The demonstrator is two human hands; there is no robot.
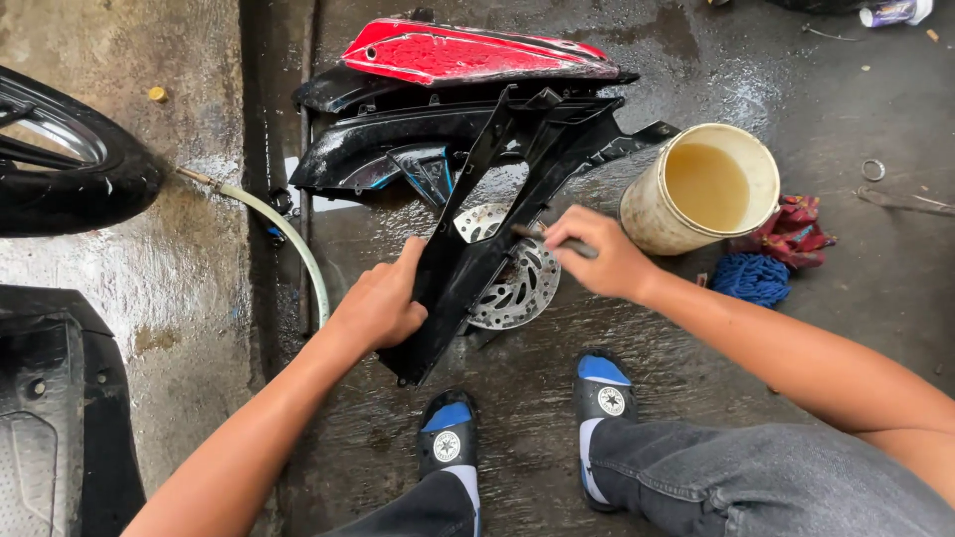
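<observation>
My left hand (380, 303) grips the lower edge of a long black plastic body panel (477, 214) that stands tilted on the wet floor. My right hand (597, 257) is closed on a small brush handle (580, 249), its tip pressed against the panel's right side. A perforated metal brake disc (519, 288) lies flat behind the panel, between both hands. Further back lie more black panels (398, 139) and a red panel (468, 55).
A dirty white bucket (652, 214) of murky water stands right of my right hand, with a red rag (796, 229) and blue cloth (751, 278) beside it. A pale hose (288, 239) curves at left near a tyre (90, 184). My sandalled feet (448, 438) are below.
</observation>
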